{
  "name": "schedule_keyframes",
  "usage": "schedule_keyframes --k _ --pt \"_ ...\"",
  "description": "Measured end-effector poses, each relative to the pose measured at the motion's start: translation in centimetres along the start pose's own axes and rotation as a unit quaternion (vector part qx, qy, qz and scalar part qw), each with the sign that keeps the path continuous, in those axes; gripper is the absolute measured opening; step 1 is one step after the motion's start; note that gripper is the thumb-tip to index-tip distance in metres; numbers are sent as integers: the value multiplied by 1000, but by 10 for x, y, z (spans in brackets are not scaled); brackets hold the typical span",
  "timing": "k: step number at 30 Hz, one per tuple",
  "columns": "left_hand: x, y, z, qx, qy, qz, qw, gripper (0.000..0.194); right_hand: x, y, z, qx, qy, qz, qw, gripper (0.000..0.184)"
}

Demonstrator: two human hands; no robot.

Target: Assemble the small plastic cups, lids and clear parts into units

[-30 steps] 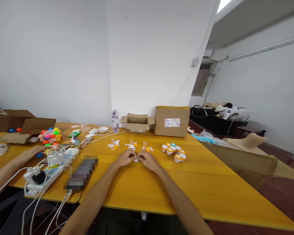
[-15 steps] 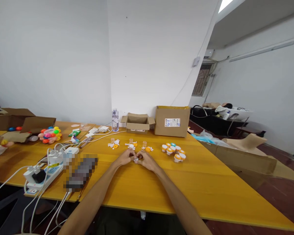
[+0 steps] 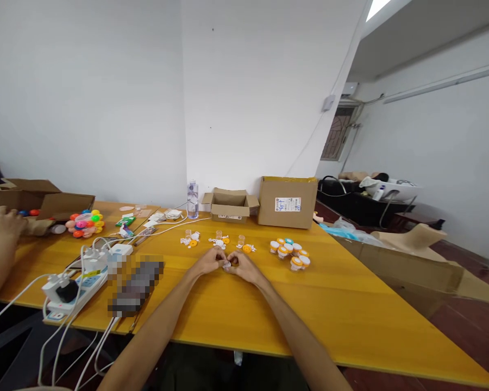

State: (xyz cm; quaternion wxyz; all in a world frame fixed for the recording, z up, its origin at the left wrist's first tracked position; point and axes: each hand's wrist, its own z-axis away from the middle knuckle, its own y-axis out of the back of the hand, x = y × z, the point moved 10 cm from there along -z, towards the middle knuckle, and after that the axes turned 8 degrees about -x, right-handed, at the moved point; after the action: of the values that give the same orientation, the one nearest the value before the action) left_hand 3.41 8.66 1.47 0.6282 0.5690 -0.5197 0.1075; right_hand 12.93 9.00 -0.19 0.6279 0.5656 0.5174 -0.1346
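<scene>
Over the wooden table (image 3: pixel 228 309), my left hand (image 3: pixel 212 262) and my right hand (image 3: pixel 243 265) meet fingertip to fingertip. Both are closed on a small clear-whitish piece (image 3: pixel 227 265), mostly covered by the fingers, so its kind is unclear. Just beyond them lie three little groups of parts, each with a small clear cup (image 3: pixel 242 239), an orange disc (image 3: pixel 193 244) and white plastic bits (image 3: pixel 218 244). To the right of my right hand stand several small clear containers with white-and-orange lids (image 3: pixel 282 251); one lid is teal.
At left are a power strip (image 3: pixel 89 288) with cables and a blurred dark device (image 3: pixel 136 288). Along the back stand a water bottle (image 3: pixel 193 201), an open carton (image 3: pixel 230 209) and a closed box (image 3: pixel 287 203). A co-worker's hand (image 3: pixel 4 228) is near colourful balls (image 3: pixel 85 224).
My hands stay in nearly the same place on the small piece. The co-worker's hand at far left has moved further into view, toward the cardboard box.
</scene>
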Motion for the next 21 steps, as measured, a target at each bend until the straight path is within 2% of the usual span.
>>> schedule_keyframes --k 21 --pt "-7 -4 -3 -17 11 16 1000 8 -2 0 2 0 -11 -10 1000 20"
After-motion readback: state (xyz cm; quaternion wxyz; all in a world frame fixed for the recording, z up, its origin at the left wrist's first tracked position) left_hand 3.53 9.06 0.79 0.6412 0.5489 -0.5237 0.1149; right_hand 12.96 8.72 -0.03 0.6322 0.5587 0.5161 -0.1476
